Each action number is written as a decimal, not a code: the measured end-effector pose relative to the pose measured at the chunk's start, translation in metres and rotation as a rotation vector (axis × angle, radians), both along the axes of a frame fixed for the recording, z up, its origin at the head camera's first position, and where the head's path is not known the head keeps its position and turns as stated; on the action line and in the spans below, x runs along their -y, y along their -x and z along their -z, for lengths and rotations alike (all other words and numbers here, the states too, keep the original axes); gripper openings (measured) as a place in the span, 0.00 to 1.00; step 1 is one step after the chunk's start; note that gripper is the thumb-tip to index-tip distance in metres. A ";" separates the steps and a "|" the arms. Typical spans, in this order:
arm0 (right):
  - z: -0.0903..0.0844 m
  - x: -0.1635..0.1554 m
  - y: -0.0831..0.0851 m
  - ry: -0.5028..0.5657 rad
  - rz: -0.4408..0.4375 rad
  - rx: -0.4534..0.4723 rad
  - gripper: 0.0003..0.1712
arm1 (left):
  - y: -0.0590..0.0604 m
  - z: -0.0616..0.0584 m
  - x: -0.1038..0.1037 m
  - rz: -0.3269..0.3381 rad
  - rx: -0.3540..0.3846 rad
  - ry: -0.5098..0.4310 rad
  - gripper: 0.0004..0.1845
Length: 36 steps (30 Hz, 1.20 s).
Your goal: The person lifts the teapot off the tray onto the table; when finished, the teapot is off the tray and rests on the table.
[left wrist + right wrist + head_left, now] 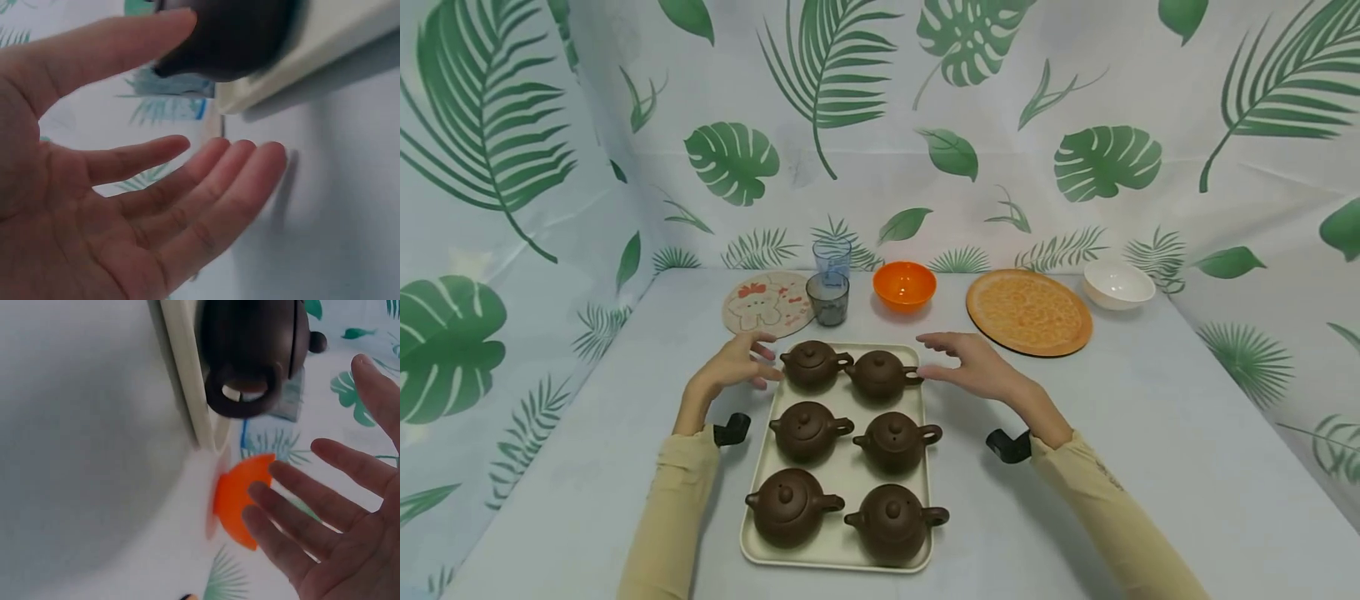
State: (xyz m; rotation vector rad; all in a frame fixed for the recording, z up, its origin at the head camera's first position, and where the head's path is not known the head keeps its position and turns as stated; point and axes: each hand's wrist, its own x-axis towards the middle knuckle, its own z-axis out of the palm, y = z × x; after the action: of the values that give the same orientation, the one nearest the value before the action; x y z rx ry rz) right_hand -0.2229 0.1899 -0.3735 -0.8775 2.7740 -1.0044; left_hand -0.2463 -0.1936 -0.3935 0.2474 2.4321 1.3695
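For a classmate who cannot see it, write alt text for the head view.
Two open hands, left hand and right hand, hover beside a cream tray holding six brown teapots; behind stand an orange bowl and two cups.

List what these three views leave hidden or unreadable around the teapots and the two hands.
- Left wrist view: the teapot is cut off by the top edge and blurred; only its dark underside shows.
- Right wrist view: the orange bowl is half hidden behind the right hand.
- Head view: whether the left hand touches the tray cannot be told.
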 end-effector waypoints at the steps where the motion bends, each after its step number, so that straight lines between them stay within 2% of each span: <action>1: 0.001 0.003 0.001 0.018 -0.007 0.009 0.32 | 0.001 0.002 0.000 -0.010 0.002 -0.025 0.40; 8: 0.009 0.017 0.007 0.079 -0.050 0.044 0.28 | 0.003 0.017 -0.003 -0.062 0.021 -0.138 0.36; 15: 0.017 0.024 0.009 0.083 -0.046 0.061 0.21 | 0.002 0.022 -0.007 -0.082 -0.008 -0.113 0.33; 23: 0.024 0.022 0.012 0.067 -0.044 -0.019 0.09 | 0.002 0.024 -0.011 -0.114 -0.017 -0.136 0.32; 31: 0.026 0.023 0.012 0.084 -0.010 -0.035 0.05 | 0.003 0.025 -0.013 -0.136 -0.008 -0.124 0.31; 36: 0.024 0.026 0.012 0.067 -0.010 -0.069 0.04 | 0.003 0.026 -0.011 -0.119 -0.003 -0.150 0.31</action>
State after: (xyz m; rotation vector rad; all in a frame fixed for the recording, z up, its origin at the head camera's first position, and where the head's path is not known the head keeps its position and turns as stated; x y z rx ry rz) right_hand -0.2347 0.1643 -0.3974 -0.9515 2.8041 -1.0914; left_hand -0.2496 -0.1822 -0.4195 0.1426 2.3835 1.6064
